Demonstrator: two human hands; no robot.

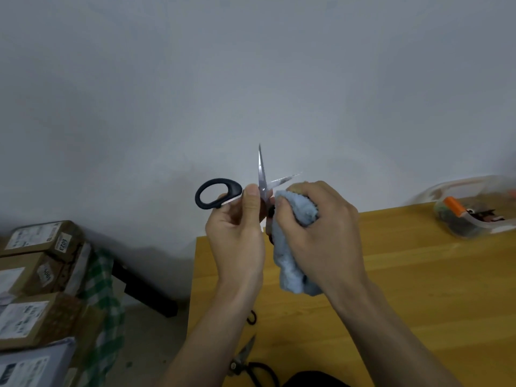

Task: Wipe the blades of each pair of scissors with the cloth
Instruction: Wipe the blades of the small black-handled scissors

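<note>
The left hand [237, 236] holds up a pair of black-handled scissors [223, 194] above the edge of the yellow table [418, 289]. The blades are spread open and point up. The right hand [315, 227] is closed around a light blue cloth [293, 263], right beside the blades. Another pair of scissors [245, 361] lies on the table near the person. At the far right sits a clear plastic tub [474, 210]. Inside it are an orange thing and some dark bits, too blurry to name. Brown boxes [36, 275] are stacked on the left.
</note>
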